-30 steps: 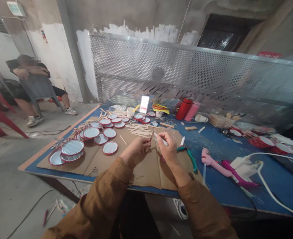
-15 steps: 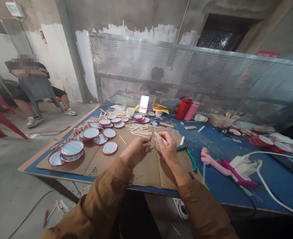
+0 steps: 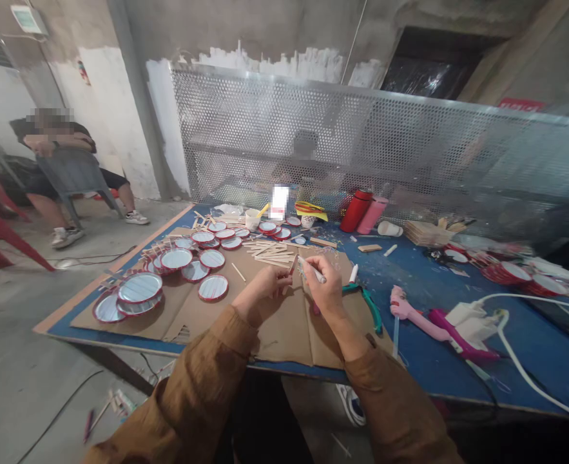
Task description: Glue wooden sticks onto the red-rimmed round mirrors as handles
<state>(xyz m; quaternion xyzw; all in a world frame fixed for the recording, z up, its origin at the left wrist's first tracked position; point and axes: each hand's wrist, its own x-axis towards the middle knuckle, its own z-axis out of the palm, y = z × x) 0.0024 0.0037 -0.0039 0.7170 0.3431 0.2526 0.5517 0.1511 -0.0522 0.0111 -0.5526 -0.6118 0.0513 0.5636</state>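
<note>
Over the brown cardboard (image 3: 284, 341), my left hand (image 3: 267, 290) is closed on a thin reddish-brown stick (image 3: 294, 264), which points up and slightly right. Just to its right, my right hand (image 3: 325, 280) grips a white marker-like pen (image 3: 319, 276), with its end close to the stick. Whether the two touch I cannot tell. Pale flat wooden sticks (image 3: 269, 252) lie in a loose pile beyond my hands. Round red-rimmed discs (image 3: 213, 287) with shiny faces are spread and stacked to the left. Teal-handled pliers (image 3: 372, 310) lie right of my right hand.
A pink glue gun (image 3: 417, 316) and a magenta power strip (image 3: 472, 348) with white plugs and cables occupy the right side. Red (image 3: 356, 211) and pink (image 3: 373, 215) bottles stand by the perforated metal panel (image 3: 265, 129). A person (image 3: 57, 148) sits at far left.
My hands, the stick and the pen hold almost the same position. A blurred figure behind the right part of the panel no longer shows there; a dark shape appears at the right edge.
</note>
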